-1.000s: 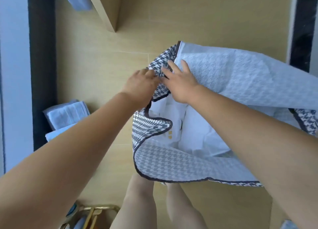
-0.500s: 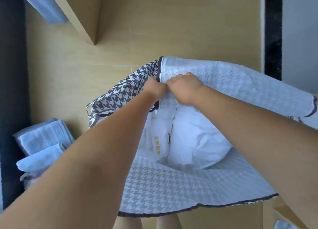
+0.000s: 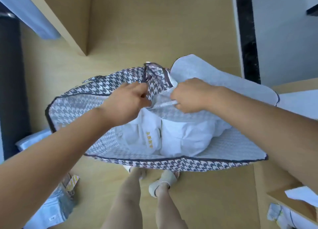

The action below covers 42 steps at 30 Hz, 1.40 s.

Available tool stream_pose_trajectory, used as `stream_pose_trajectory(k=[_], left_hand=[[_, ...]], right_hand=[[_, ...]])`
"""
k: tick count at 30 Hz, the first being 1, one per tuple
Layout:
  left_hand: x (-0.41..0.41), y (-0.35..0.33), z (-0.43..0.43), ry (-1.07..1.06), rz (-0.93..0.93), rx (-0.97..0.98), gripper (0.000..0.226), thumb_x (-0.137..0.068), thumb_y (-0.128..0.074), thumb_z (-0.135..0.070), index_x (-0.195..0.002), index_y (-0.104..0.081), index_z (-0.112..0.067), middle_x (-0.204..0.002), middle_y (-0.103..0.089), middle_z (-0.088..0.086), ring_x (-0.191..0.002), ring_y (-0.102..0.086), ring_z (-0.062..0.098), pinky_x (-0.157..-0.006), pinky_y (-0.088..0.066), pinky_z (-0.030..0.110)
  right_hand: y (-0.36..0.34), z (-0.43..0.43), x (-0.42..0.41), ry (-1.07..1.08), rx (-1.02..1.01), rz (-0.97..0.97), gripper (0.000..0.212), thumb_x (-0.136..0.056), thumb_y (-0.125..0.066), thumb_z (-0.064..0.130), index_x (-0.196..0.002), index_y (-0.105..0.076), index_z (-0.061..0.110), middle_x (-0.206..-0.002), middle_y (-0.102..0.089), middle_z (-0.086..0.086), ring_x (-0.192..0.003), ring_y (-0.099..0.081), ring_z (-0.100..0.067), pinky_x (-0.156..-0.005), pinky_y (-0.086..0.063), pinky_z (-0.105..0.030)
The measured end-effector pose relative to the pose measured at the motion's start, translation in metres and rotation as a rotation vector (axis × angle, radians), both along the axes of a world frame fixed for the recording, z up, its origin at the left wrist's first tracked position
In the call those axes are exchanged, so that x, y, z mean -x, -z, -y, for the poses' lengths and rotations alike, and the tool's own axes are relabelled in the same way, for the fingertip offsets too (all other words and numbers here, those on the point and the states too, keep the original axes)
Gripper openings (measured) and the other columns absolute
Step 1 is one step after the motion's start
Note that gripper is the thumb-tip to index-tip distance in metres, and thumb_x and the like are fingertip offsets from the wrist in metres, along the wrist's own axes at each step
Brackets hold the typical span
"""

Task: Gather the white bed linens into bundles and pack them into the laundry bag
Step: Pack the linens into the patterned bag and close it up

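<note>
A large houndstooth laundry bag [image 3: 172,164] hangs open in front of me above the wooden floor. Inside lie bundled white bed linens [image 3: 182,137], one piece showing yellow embroidered characters. My left hand [image 3: 127,99] grips the patterned far rim of the bag near its strap. My right hand [image 3: 191,95] pinches the pale inner fabric of the same far rim, close beside the left hand. Both hands hold the rim up over the linens.
Folded pale towels [image 3: 32,141] lie on the floor at the left, and packaged items [image 3: 56,206] sit at the lower left. A wooden furniture edge [image 3: 72,30] juts in at the upper left. My legs and slippered feet [image 3: 161,182] stand below the bag.
The bag's mouth has spread wider and its near rim has come up toward me. My hands have moved slightly apart along the far rim, each keeping its hold.
</note>
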<state>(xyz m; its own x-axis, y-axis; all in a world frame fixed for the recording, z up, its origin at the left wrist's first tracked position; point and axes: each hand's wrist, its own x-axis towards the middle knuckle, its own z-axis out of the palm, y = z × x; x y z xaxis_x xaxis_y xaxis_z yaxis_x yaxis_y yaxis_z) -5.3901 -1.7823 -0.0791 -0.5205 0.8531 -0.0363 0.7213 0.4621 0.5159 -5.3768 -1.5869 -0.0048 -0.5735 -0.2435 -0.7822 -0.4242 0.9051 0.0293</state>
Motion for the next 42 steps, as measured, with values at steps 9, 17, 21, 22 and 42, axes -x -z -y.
stream_pose_trajectory(k=[9,17,21,22,42], left_hand=[[-0.061,-0.047,-0.066,-0.248,0.69,0.293,0.058,-0.082,-0.059,-0.062,-0.095,-0.062,-0.006,-0.106,-0.063,0.013,-0.091,-0.058,0.026,-0.075,-0.042,0.031],[-0.137,-0.033,-0.07,-0.39,0.576,0.137,0.028,-0.094,-0.045,-0.005,-0.068,-0.057,-0.004,-0.06,-0.05,0.003,-0.056,-0.046,0.019,-0.049,-0.029,0.027],[-0.162,-0.048,-0.055,-0.276,0.295,-0.087,0.02,-0.091,-0.052,0.001,-0.098,-0.07,-0.002,-0.083,-0.042,0.003,-0.077,-0.044,0.02,-0.067,-0.039,0.032],[-0.165,-0.055,-0.054,-0.243,0.276,-0.115,0.025,-0.091,-0.052,0.002,-0.106,-0.071,-0.004,-0.091,-0.042,0.007,-0.081,-0.046,0.021,-0.069,-0.038,0.029],[-0.223,-0.049,-0.081,-0.283,0.444,0.707,0.1,-0.078,-0.047,-0.077,-0.147,-0.02,-0.011,-0.136,-0.05,0.014,-0.121,-0.052,0.032,-0.092,-0.043,0.039]], right_hand=[[0.008,0.059,-0.16,0.224,0.089,-0.422,0.034,-0.044,-0.054,0.007,-0.073,-0.07,0.012,-0.063,-0.061,-0.005,-0.054,-0.062,-0.024,-0.037,-0.039,-0.021],[-0.009,-0.002,-0.2,0.499,0.456,-0.355,0.056,-0.091,-0.043,0.053,-0.11,-0.059,0.003,-0.113,-0.057,-0.015,-0.111,-0.047,-0.031,-0.093,-0.036,-0.039],[-0.019,-0.036,-0.196,0.377,0.273,-0.553,0.076,-0.082,-0.062,0.05,-0.143,-0.036,0.013,-0.151,-0.028,-0.014,-0.139,-0.021,-0.035,-0.113,-0.014,-0.047],[-0.024,-0.042,-0.192,0.31,0.266,-0.606,0.092,-0.074,-0.073,0.047,-0.148,-0.027,0.018,-0.156,-0.019,-0.014,-0.143,-0.013,-0.035,-0.115,-0.008,-0.049],[0.049,-0.057,-0.34,0.7,0.17,-0.042,0.094,-0.083,-0.047,0.069,-0.151,0.004,0.03,-0.147,-0.035,-0.007,-0.132,-0.036,-0.029,-0.096,-0.04,-0.043]])
